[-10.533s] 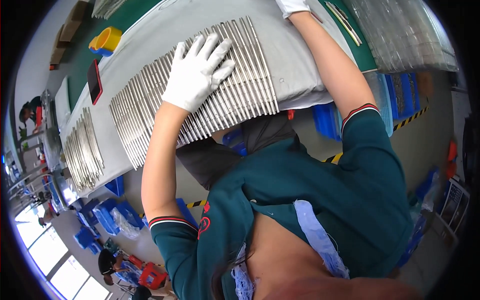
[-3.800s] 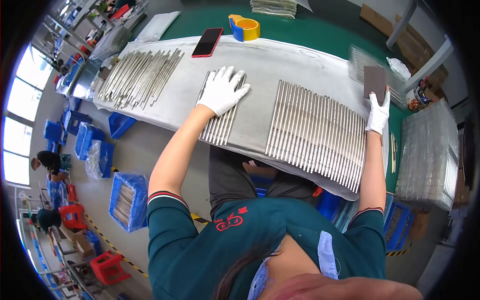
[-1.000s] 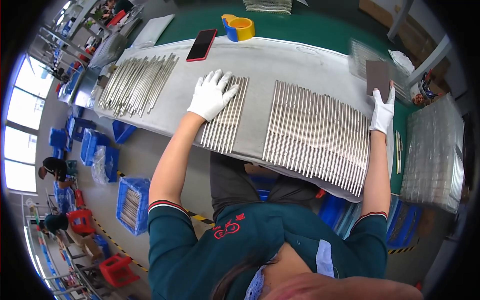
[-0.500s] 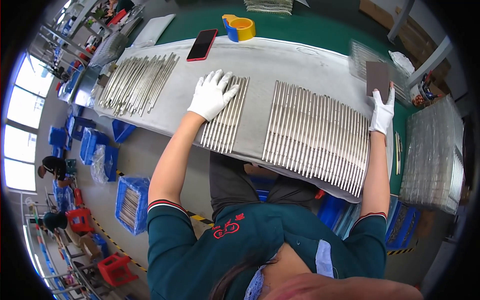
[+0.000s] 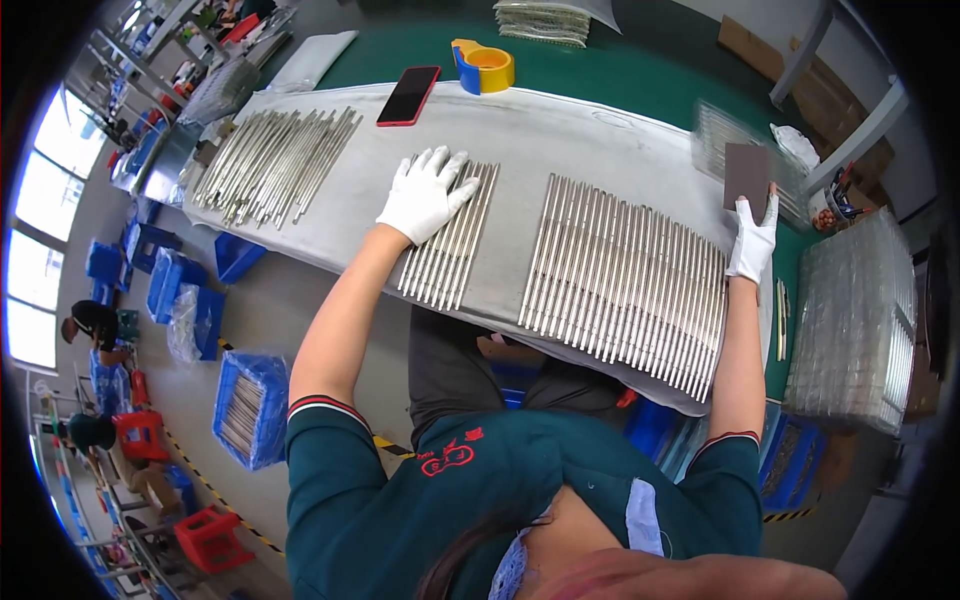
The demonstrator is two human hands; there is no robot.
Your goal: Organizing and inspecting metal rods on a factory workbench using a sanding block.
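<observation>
My left hand, in a white glove, lies flat with fingers stretched over the upper part of a small row of thin metal rods. A wider row of metal rods lies side by side on the grey cloth to the right. Just past that row's right end, my gloved right hand pinches the lower edge of a dark brown rectangular sheet. Bare fingertips show at that glove's end. A looser pile of rods lies at the left end of the cloth.
Behind the rows are a red-edged phone and a yellow-and-blue tape dispenser. Clear plastic trays are stacked at the right. A pen cup stands near the table leg. Blue crates sit on the floor at left.
The view has shifted slightly. My left hand stays on the small row, and my right hand still holds the brown sheet at nearly the same place.
</observation>
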